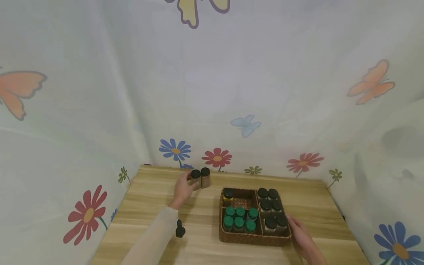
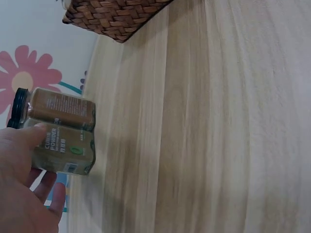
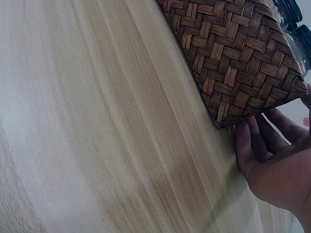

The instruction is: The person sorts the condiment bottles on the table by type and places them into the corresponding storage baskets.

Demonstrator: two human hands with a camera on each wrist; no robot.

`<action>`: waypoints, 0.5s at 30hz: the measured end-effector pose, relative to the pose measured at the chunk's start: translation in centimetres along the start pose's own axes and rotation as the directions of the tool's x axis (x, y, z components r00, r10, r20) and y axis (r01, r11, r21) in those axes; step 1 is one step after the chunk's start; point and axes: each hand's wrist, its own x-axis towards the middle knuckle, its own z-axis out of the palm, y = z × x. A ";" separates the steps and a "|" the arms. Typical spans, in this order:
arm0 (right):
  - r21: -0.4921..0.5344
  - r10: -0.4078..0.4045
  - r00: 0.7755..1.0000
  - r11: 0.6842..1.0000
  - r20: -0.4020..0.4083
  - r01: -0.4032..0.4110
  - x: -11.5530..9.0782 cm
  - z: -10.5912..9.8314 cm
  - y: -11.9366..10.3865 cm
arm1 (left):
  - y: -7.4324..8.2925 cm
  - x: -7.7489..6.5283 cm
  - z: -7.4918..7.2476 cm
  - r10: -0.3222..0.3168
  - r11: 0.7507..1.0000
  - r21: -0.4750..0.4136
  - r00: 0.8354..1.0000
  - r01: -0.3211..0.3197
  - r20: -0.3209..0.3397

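Note:
My left hand [image 1: 184, 188] is at a cumin powder jar [image 2: 65, 148] with a black lid, thumb on its front; some fingers are hidden behind it. The jar stands upright on the table, right beside a second black-lidded jar [image 1: 205, 178] of brown powder. At the right, my right hand [image 1: 300, 233] touches the side of a woven basket [image 3: 238, 63] near its front corner, fingers fairly straight against the wall. Several green-lidded jars [image 1: 239, 222] fill the basket's front left compartment, and several black-lidded jars [image 1: 271, 222] its right one. One black-lidded jar [image 1: 228, 197] stands in the back left compartment.
A small black object [image 1: 180, 229] stands on the wooden table [image 1: 198, 243] next to my left forearm. Behind the table and at both sides hangs a pale cloth [image 1: 212, 92] printed with flowers and butterflies.

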 end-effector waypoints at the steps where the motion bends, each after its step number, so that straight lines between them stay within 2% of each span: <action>1: 0.000 -0.003 1.000 1.000 -0.001 0.003 0.0 0.1 0.1 | -0.1 -0.1 0.1 -0.003 1.000 0.009 1.000 0.003 -0.006; 5: 0.006 -0.011 1.000 1.000 -0.019 0.011 -0.3 0.5 0.2 | 0.0 -0.8 0.1 -0.006 0.999 0.040 0.999 0.008 -0.034; 10: 0.012 -0.027 1.000 1.000 -0.010 0.027 -0.3 0.5 0.1 | 0.0 -1.5 -0.6 -0.017 0.996 0.082 0.998 0.022 -0.061; 12: 0.016 -0.038 0.999 0.999 -0.006 0.038 -0.3 0.5 0.2 | 0.1 -1.7 -1.1 -0.009 0.996 0.083 0.998 0.013 -0.057; 15: 0.022 -0.052 0.999 0.998 -0.011 0.053 -0.2 0.2 0.2 | 0.6 -1.8 -1.7 0.036 0.997 0.068 0.999 -0.034 -0.030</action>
